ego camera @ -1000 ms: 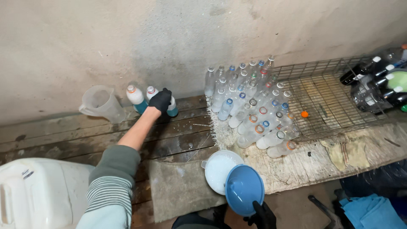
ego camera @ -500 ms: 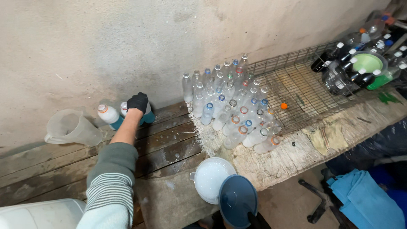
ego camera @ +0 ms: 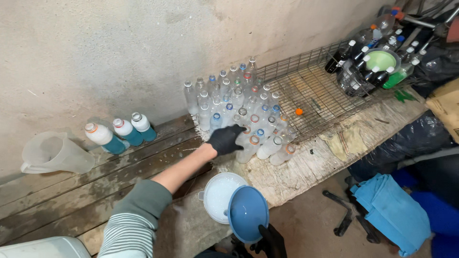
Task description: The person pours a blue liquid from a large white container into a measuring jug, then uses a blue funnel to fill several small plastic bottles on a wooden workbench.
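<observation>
Against the wall [ego camera: 119, 48] stand three blue-filled bottles [ego camera: 125, 132] and one clear jug [ego camera: 52, 154]. Right of them sits a cluster of empty bottles [ego camera: 239, 112], too crowded to count exactly, about thirty. One orange cap [ego camera: 299, 112] lies beyond, plus one blue funnel [ego camera: 246, 214].

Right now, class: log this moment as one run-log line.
left hand: gloved, on empty clear bottles | right hand: holds blue funnel | filled bottles by wall

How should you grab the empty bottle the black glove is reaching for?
Probably from above, round the neck just under the cap. The empty bottle stands upright, packed among others, so its sides are blocked. The left hand already hovers over it.
</observation>
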